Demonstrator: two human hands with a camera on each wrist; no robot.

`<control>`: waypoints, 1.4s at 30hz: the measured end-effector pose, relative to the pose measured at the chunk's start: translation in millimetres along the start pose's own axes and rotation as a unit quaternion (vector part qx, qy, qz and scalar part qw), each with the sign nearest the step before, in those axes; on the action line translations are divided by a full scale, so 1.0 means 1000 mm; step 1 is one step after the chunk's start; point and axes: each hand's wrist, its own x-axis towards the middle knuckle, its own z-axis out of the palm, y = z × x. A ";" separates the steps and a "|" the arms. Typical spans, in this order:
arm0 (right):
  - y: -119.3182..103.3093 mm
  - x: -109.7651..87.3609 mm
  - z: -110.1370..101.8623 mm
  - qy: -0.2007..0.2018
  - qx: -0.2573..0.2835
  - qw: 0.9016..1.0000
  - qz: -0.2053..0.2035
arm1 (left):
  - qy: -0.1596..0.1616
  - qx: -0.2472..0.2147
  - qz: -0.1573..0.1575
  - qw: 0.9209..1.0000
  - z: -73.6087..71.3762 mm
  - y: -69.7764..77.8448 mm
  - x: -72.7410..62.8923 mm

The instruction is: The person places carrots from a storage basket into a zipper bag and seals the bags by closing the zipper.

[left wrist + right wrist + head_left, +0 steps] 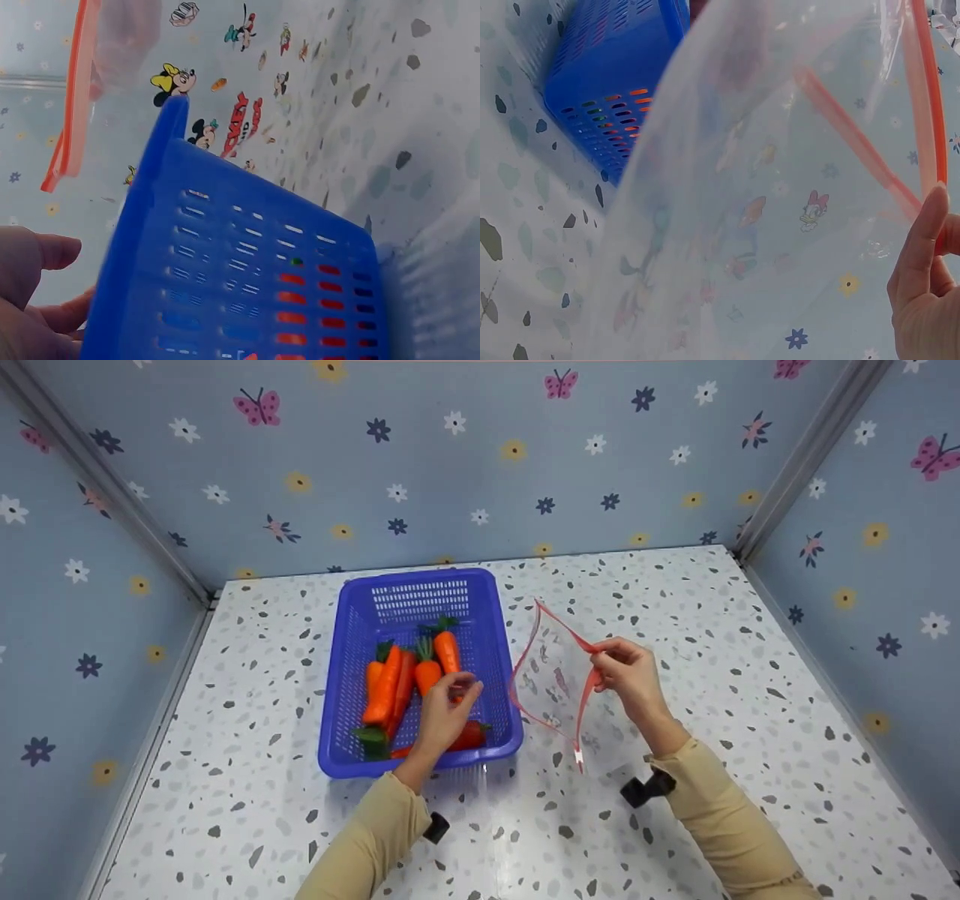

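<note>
A clear zip bag (555, 679) with a red edge and cartoon prints stands with its mouth spread, to the right of a blue plastic basket (328, 697). My right hand (628, 671) pinches the bag's red edge between thumb and fingers, also seen in the right wrist view. Over the basket's right half hovers my left hand (444, 716), thumb and fingers apart with nothing between them. Beneath and around it lie several orange carrots (384, 690) with green tops. A red pepper (471, 735) is partly hidden by that hand.
A white speckled table (675, 825) carries the basket and bag. Blue walls (480, 457) with flowers and butterflies close it in at the back and both sides. The bag has a small white slider (579, 756) at its near corner.
</note>
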 end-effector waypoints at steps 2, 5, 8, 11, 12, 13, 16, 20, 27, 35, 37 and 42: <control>0.000 0.000 0.000 0.001 0.002 1.000 0.001 | 0.006 0.012 -0.007 1.000 -0.004 -0.006 0.000; 0.000 0.000 0.000 0.000 0.005 1.000 -0.001 | 0.015 0.031 -0.026 0.999 -0.010 -0.013 0.001; 0.000 0.000 -0.001 0.001 0.005 1.000 -0.001 | 0.017 0.057 -0.052 0.997 -0.017 -0.018 0.003; 0.000 0.000 -0.001 0.005 0.005 1.000 0.000 | 0.021 0.081 -0.080 0.993 -0.023 -0.021 0.005; 0.000 -0.001 -0.001 0.005 0.004 1.000 0.000 | 0.022 0.088 -0.087 0.992 -0.025 -0.022 0.006; 0.000 -0.001 -0.001 0.005 0.005 1.000 -0.001 | 0.024 0.095 -0.093 0.991 -0.026 -0.023 0.007; 0.000 -0.001 -0.001 0.004 0.006 1.000 -0.005 | 0.028 0.100 -0.127 0.987 -0.029 -0.026 0.011; 0.000 -0.001 -0.001 0.004 0.005 1.000 -0.008 | 0.021 0.076 -0.187 0.979 -0.033 -0.028 0.014; 0.001 -0.002 -0.002 0.002 0.007 1.000 -0.007 | -0.009 0.004 -0.296 0.955 -0.032 -0.029 0.016; 0.003 -0.001 -0.003 0.007 0.000 1.000 0.002 | -0.036 0.000 -0.351 0.936 -0.031 -0.031 0.020; 0.003 -0.001 -0.003 0.007 -0.005 1.000 0.005 | -0.046 0.017 -0.364 0.930 -0.031 -0.031 0.020; 0.005 -0.002 -0.003 0.005 -0.011 1.000 0.006 | -0.058 0.040 -0.364 0.929 -0.026 -0.054 0.025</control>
